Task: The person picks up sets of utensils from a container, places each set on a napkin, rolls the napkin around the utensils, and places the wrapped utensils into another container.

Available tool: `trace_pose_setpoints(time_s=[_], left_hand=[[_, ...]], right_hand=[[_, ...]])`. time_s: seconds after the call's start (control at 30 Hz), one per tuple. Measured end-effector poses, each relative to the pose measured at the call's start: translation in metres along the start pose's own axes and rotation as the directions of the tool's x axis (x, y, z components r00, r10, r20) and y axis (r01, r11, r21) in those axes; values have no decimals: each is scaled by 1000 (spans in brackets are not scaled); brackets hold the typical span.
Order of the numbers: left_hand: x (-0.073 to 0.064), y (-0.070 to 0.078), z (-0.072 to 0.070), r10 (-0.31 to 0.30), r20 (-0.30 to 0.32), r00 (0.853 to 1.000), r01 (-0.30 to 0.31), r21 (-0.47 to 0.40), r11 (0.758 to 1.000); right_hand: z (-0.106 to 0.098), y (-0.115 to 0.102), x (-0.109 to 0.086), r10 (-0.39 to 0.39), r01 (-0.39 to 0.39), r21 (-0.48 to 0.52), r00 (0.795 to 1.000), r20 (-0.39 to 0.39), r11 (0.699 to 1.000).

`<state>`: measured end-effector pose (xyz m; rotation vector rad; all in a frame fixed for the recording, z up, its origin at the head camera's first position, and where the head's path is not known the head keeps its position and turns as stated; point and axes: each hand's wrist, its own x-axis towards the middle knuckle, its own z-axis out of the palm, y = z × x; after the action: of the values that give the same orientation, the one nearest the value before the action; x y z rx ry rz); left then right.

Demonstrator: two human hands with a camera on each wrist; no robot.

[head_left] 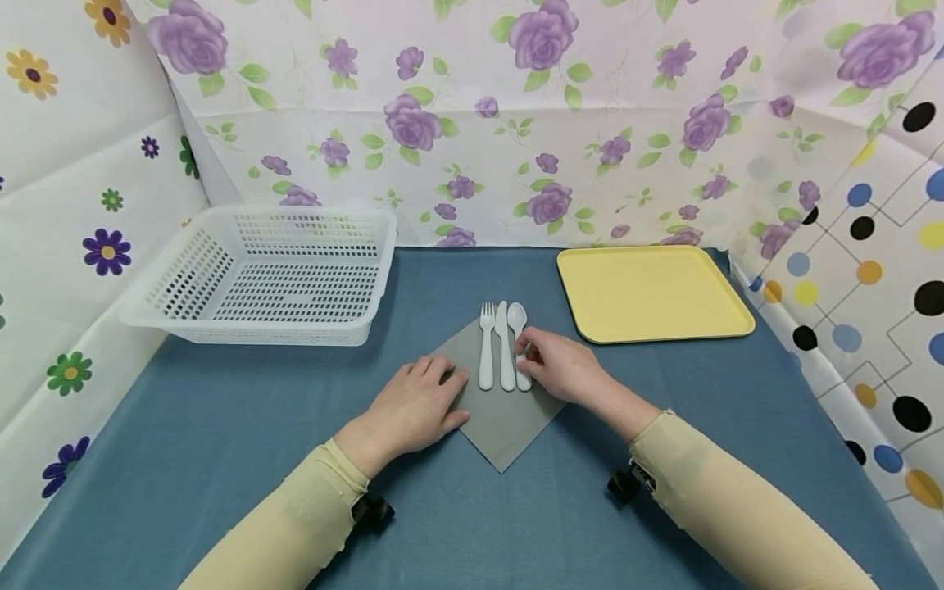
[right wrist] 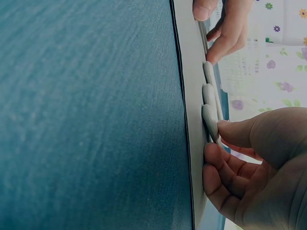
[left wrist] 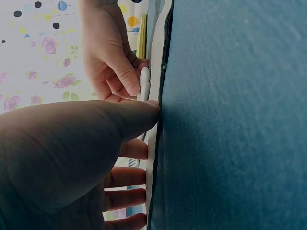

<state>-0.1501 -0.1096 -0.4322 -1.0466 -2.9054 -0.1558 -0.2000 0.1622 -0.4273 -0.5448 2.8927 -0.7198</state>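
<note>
A grey folded napkin lies cornerwise on the table. On it a white fork, a white knife and a white spoon lie side by side, handles towards me. My right hand pinches the spoon's handle between thumb and fingers; in the right wrist view the thumb meets the handle. My left hand rests on the napkin's left corner, fingers spread and slightly bent. The left wrist view shows its thumb and fingertips touching the napkin's surface.
A white perforated basket stands at the back left. At the back right lies a yellow tray. A blue cloth covers the table, and patterned sheets hang around its back and sides.
</note>
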Motion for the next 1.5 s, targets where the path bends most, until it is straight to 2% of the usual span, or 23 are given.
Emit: trace_pose_setpoints(time_s=[0.33,0.73,0.93,1.13,1.33,1.5], left_hand=[[-2,2,-1,-4,10,1000,4,-7,1000],[6,0,-4,-13,44,999,12,24,1000],[4,3,-4,-26,23,999,25,47,999],[3,6,-4,-16,-15,1000,17,63,998],[1,11,-7,24,-54,998,-20,82,996],[-3,15,-9,75,-83,994,-65,113,991]], right_hand=[[2,0,-1,0,0,1,1000,-3,1000],[-2,4,-6,12,-12,6,999,-29,1000],[0,4,-15,-45,43,-28,996,-75,999],[2,0,-29,-137,116,-145,980,-146,983],[4,-3,-42,-221,169,-257,957,-187,951],[5,-4,-52,-279,211,-312,941,-193,926]])
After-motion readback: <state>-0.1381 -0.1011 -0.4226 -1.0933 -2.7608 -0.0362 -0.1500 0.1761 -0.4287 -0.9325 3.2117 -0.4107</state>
